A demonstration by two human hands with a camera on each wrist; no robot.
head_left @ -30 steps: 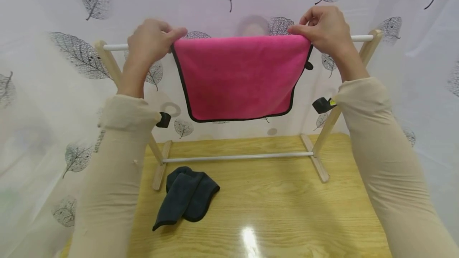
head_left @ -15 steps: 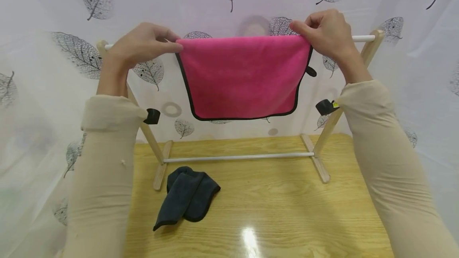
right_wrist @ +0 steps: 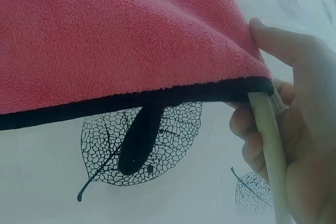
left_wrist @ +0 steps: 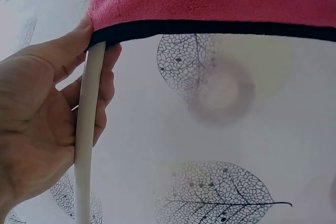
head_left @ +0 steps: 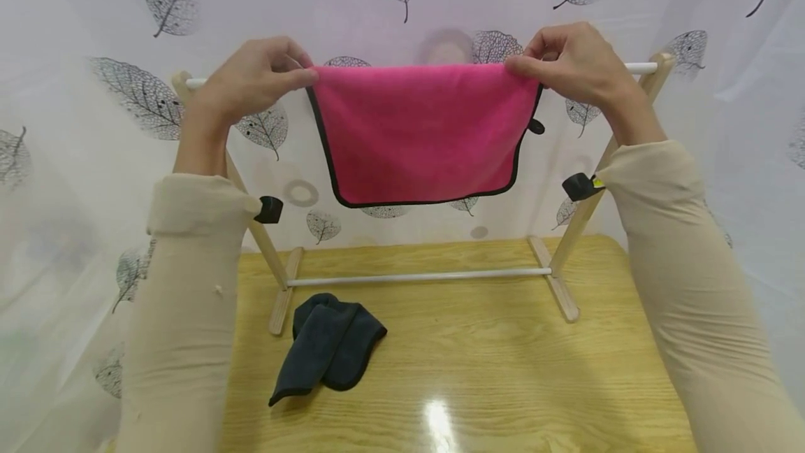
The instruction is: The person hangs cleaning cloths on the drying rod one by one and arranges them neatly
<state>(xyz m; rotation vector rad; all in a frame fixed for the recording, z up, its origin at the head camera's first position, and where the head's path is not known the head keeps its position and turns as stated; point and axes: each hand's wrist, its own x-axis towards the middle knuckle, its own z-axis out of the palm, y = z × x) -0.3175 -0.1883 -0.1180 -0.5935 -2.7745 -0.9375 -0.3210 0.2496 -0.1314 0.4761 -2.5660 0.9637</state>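
Observation:
A pink towel [head_left: 421,135] with a black border hangs over the top white rod [head_left: 640,68] of a wooden rack. At its upper left edge my left hand [head_left: 254,75] pinches the cloth, thumb in front and fingers behind the rod, as the left wrist view shows. My right hand [head_left: 578,61] pinches the upper right edge the same way; its thumb lies on the pink pile [right_wrist: 131,35] in the right wrist view. A black loop [head_left: 536,126] sticks out from the towel's right border. The towel's back side is hidden.
A crumpled dark grey towel [head_left: 330,341] lies on the wooden table [head_left: 490,369] near the rack's left foot [head_left: 286,292]. A lower white rod [head_left: 421,276] joins the two feet. Behind the rack hangs a white curtain [head_left: 402,33] with leaf prints.
My left hand has shifted left and its wrist has turned, with thumb and fingers now at the towel's left edge. My right hand has moved slightly down; the towel's lower hem is a little higher.

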